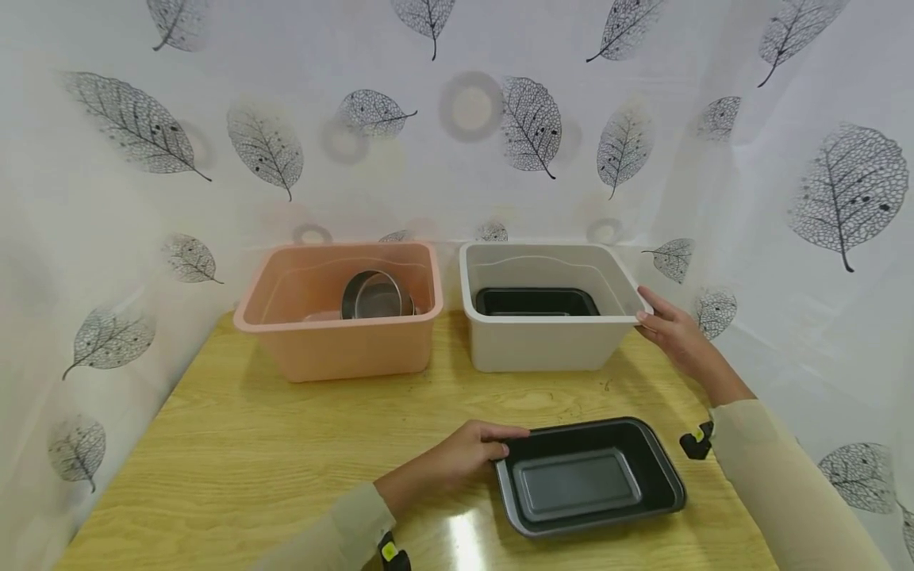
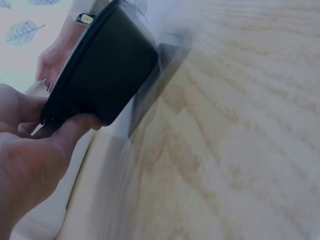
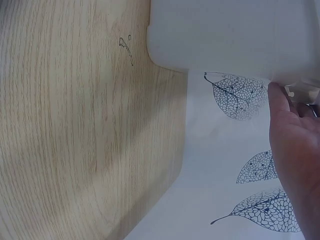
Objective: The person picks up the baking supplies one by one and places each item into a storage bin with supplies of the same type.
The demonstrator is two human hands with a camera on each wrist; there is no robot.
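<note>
A dark rectangular loaf pan (image 1: pixel 578 480) is pinched at its left rim by my left hand (image 1: pixel 464 456). In the left wrist view the pan (image 2: pixel 107 65) is tilted and raised off the wood, its shadow beside it, with the thumb on its outer side. My right hand (image 1: pixel 671 329) grips the right front corner of the white bin (image 1: pixel 543 345). Another dark pan (image 1: pixel 539 301) lies inside that bin. In the right wrist view, the hand (image 3: pixel 297 145) meets the bin's edge, its fingertips partly hidden.
Left of the white bin stands a pink bin (image 1: pixel 350 349) holding round metal pans (image 1: pixel 378 297). Both bins rest at the back of the wooden table (image 1: pixel 286 460). A leaf-patterned curtain (image 1: pixel 457 159) hangs behind and along the sides.
</note>
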